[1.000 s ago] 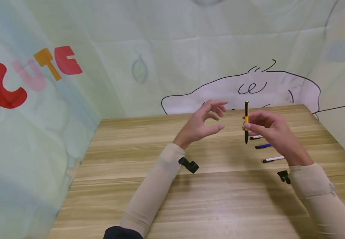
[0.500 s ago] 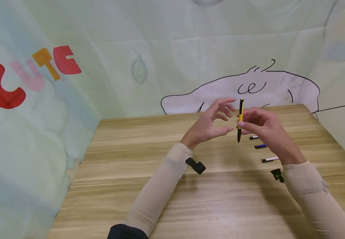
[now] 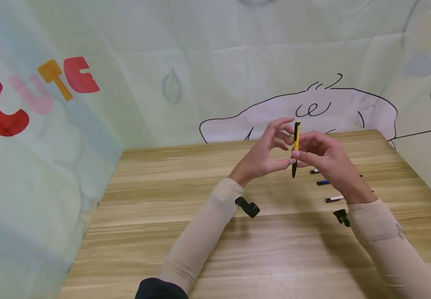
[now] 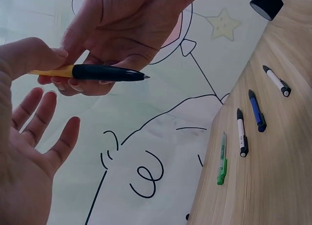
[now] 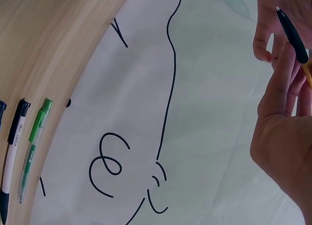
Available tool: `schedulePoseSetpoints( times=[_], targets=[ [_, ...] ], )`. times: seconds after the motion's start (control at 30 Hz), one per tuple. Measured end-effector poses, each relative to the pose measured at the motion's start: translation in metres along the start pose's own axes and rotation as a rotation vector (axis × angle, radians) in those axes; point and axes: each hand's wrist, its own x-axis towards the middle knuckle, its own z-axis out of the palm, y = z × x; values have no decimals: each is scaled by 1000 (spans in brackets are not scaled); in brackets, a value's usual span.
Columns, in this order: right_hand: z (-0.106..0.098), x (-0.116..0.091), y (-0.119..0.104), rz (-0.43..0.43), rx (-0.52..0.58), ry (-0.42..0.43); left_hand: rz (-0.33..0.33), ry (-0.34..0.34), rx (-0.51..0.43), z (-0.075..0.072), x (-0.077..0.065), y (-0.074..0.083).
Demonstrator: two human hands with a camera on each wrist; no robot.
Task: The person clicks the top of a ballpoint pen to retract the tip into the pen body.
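Note:
A yellow and black ballpoint pen (image 3: 296,139) is held nearly upright above the table, tip down. My right hand (image 3: 329,160) pinches it between thumb and fingers around its middle. My left hand (image 3: 262,155) is at the pen's other side, fingers spread and loosely bent, its thumb tip at the pen; whether it touches cannot be told. In the left wrist view, the black lower half and metal tip of the pen show. On the table beyond lie a white pen (image 4: 277,81), a blue pen (image 4: 256,110), another white pen (image 4: 241,132) and a green pen (image 4: 223,159).
The wooden tabletop (image 3: 155,195) stretches below both hands. A printed cloth backdrop (image 3: 200,70) stands along its back and sides. Black mounts, such as the left one (image 3: 248,207), stick out from both wrists. The right forearm partly covers the pens in the head view.
My right hand has carried the yellow and black pen leftward and tilted it slightly. My left hand has moved right, so its thumb now meets the pen in the head view.

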Motion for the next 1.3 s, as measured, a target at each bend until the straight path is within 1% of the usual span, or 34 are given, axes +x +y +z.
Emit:
schedulePoseSetpoints(
  times=[0.3,0.47,0.77,1.0,1.3],
  targets=[
    [3,3,-2,-22,42,14,33,-13,41,1,3,1],
    [5,4,-2,-19,56,24,43,-11,52,2,3,0],
    [6,3,-1,-14,31,47,53,-14,51,2,4,-1],
    [6,2,-3,-13,42,58,49,-33,47,2,5,0],
    [6,1,-4,10,33,70,39,-34,45,3,5,1]
  ],
)
